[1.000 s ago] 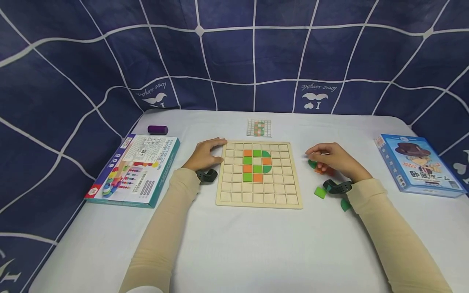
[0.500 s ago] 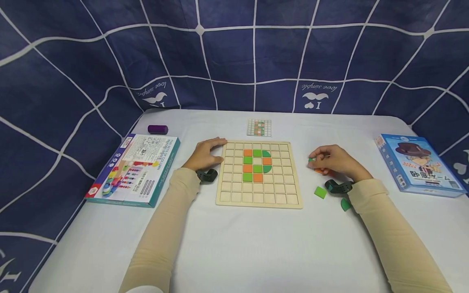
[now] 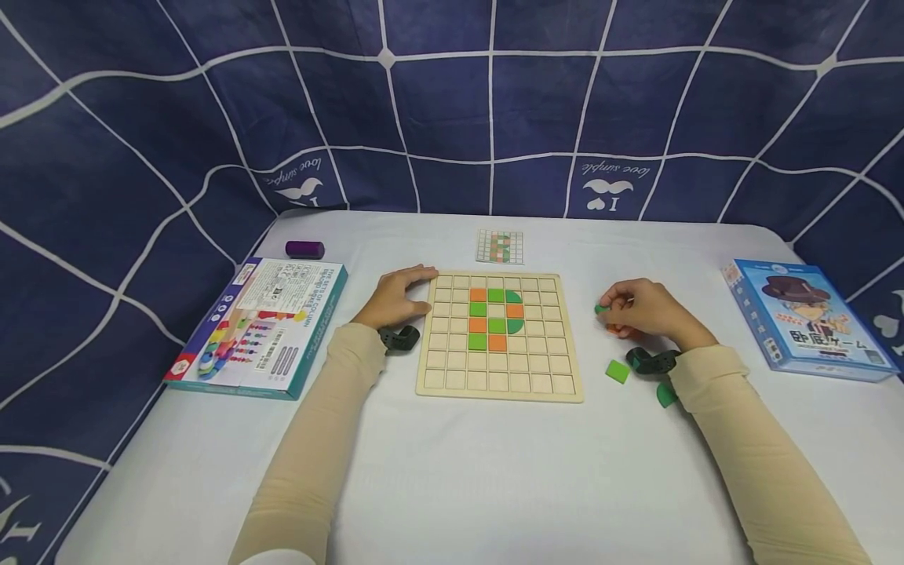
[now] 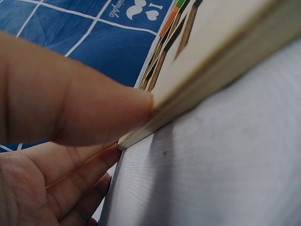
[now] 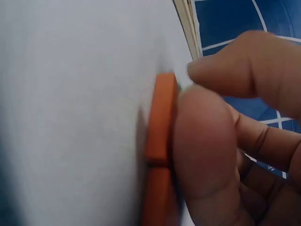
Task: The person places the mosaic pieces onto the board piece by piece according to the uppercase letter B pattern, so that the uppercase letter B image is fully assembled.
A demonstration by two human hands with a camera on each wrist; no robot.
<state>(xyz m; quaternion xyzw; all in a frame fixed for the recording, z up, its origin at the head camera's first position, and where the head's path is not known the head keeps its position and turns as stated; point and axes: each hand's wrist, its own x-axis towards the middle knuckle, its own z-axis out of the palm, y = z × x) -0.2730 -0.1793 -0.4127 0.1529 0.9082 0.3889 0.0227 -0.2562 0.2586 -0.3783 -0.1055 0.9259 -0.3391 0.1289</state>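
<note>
My left hand [image 3: 397, 297] rests at the left edge of the square wooden grid board [image 3: 497, 384]. In the left wrist view its thumb [image 4: 80, 101] touches the board's side, the other fingers reaching the corner. Orange and green square tiles and green rounded tiles fill several cells around the board's upper middle. To the right of the board, my right hand [image 3: 646, 308] pinches a small green tile [image 3: 601, 309] between thumb and forefinger; most of it is hidden. Under that hand lie orange tiles [image 5: 160, 122], close beside the thumb in the right wrist view.
A green square tile [image 3: 617, 371] and a green rounded tile [image 3: 666, 395] lie near the right wrist. A pattern card [image 3: 499, 246] is behind the board. Boxes lie at left [image 3: 257, 329] and right [image 3: 808, 322], with a purple cylinder [image 3: 305, 249] at the back left.
My right hand's fingers have closed on a green tile, which has come up from the table to the fingertips. The left hand and the board have stayed put.
</note>
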